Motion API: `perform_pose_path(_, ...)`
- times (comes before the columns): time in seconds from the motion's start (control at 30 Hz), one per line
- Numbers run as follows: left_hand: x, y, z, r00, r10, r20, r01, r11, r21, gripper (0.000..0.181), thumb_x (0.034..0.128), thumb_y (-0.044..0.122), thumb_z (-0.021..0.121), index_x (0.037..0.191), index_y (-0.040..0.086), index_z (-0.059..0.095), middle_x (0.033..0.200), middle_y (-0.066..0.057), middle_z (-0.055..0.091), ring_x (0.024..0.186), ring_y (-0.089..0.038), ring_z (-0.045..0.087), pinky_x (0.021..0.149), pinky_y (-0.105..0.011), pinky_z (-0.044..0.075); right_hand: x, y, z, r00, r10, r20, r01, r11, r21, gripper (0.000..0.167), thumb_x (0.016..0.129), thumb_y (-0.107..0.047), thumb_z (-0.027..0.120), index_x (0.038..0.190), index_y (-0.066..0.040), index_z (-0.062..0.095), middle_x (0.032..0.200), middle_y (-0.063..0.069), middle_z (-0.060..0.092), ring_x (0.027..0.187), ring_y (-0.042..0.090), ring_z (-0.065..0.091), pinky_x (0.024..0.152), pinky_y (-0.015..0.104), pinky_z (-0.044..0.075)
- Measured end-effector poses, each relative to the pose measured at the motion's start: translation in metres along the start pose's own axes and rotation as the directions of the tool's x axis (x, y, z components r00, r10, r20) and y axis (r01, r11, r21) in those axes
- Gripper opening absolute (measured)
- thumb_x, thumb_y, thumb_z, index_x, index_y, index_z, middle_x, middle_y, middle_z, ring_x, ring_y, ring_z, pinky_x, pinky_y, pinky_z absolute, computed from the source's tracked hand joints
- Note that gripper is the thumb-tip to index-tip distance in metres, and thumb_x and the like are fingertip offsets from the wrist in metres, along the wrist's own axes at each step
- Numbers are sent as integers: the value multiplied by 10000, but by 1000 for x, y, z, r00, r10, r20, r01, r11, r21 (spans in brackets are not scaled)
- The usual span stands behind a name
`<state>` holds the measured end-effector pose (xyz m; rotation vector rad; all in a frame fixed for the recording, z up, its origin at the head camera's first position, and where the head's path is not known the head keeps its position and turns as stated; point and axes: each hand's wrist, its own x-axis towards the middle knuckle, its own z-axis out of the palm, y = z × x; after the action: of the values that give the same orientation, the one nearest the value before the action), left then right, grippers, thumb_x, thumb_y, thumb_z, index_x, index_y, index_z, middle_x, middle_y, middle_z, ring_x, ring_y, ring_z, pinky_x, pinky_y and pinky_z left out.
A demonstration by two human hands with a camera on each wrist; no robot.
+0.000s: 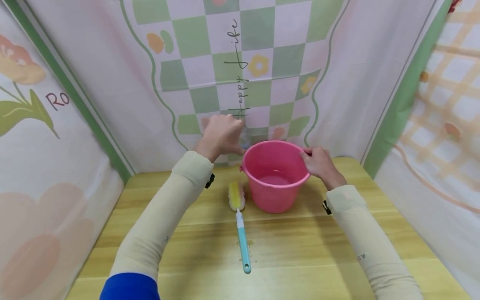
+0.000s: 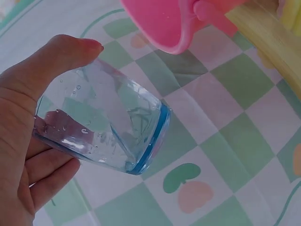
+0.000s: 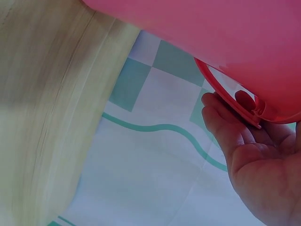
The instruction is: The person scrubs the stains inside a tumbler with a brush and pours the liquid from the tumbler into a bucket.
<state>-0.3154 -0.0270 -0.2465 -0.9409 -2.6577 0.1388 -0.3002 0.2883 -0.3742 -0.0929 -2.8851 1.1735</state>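
Observation:
My left hand [image 1: 222,135] is raised behind the left side of a pink bucket [image 1: 275,196]. It grips a clear cup [image 2: 127,122] between thumb and fingers. The cup has a blue band at one end and water drops on its wall; in the head view the hand hides most of it. My right hand [image 1: 318,161] holds the bucket's rim on the right. In the right wrist view its fingers lie against the bucket's red-looking handle [image 3: 225,96]. A little liquid seems to lie in the bucket, which stands on the wooden table [image 1: 300,266].
A cleaning brush [image 1: 243,246] with a blue-green handle and a yellow and white sponge head lies on the table, left of the bucket. Wet spots show beside its handle. A checked green and white cloth [image 1: 187,37] hangs behind the table, with printed cloths at both sides.

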Motion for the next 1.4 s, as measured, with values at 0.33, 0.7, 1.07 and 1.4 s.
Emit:
perform_pose_path(0.33, 10, 11, -2, 998, 54, -19, -53, 996, 75, 553, 760, 585, 891, 734, 175, 522, 667, 33, 514, 623, -140, 489, 542, -263, 413, 1, 3, 1, 1000, 10, -3, -10, 1000, -4, 477, 1130, -305, 444, 1466, -4, 596, 1231, 238, 733, 1006, 289, 741, 746, 273, 587)
perform_pose_path(0.7, 9, 15, 6, 998, 62, -3, -61, 990, 128, 370, 815, 412, 836, 778, 162, 565, 685, 19, 559, 618, -161, 504, 543, -281, 448, 0, 0, 3, 1000, 30, 8, -30, 999, 18, 473, 1133, -302, 432, 1473, -15, 594, 1236, 223, 733, 1028, 291, 739, 754, 276, 590)
perform_pose_path(1.07, 3, 23, 22, 991, 130, 22, -132, 965, 225, 211, 886, 308, 769, 881, 118, 677, 745, -1, 644, 617, -140, 578, 567, -261, 522, -1, -1, 4, 999, 39, 8, -40, 998, 46, 465, 1135, -296, 434, 1468, -16, 599, 1246, 220, 733, 1025, 292, 749, 754, 287, 609)
perform_pose_path(1.4, -3, 37, 40, 969, 240, -58, -201, 902, 382, 114, 957, 59, 607, 897, 104, 693, 721, 3, 656, 600, -126, 592, 555, -238, 525, -1, 0, 4, 999, 34, -5, -34, 998, 61, 463, 1131, -303, 449, 1457, -18, 612, 1239, 228, 738, 1029, 308, 752, 734, 269, 601)
